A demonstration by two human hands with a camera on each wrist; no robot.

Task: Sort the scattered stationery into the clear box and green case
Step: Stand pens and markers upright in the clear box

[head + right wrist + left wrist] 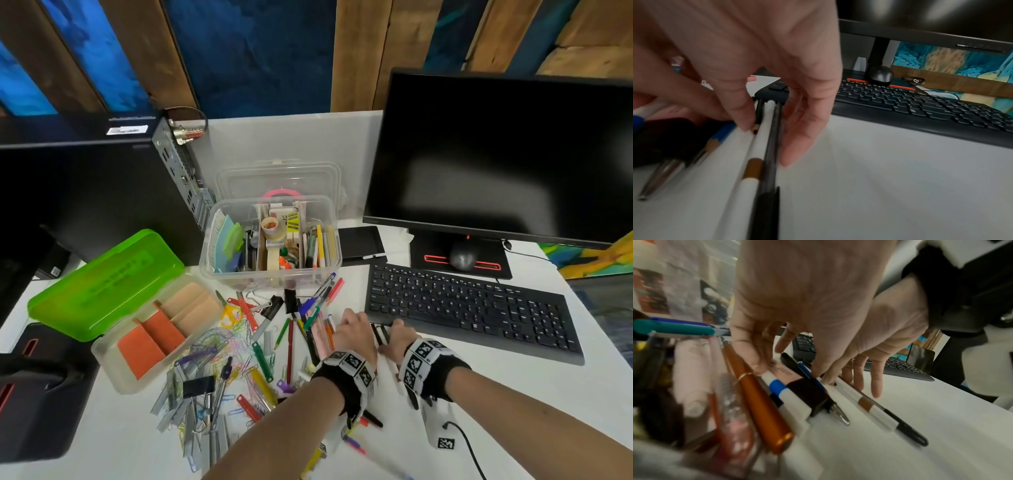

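The clear box point(270, 278) stands open at the back centre, holding tape, pens and notes. To its left the green case point(106, 284) lies open, with orange pads in its base. Loose stationery point(219, 377) covers the white table in front of them. My left hand point(349, 320) point(785, 369) comes down on a row of pens, its thumb and fingers pinching a pink highlighter point(785, 371) and a blue pencil point(818, 382) beside an orange pen point(764, 415). Just to the right, my right hand point(394, 329) point(768, 134) pinches a white pen with a brown band point(753, 168) and a black pen point(772, 146) on the table.
A black keyboard point(472, 308) lies just right of both hands, with a monitor point(507, 154) and a mouse point(462, 258) behind it. A black computer case point(85, 192) fills the left side. A black notebook point(359, 241) sits right of the clear box.
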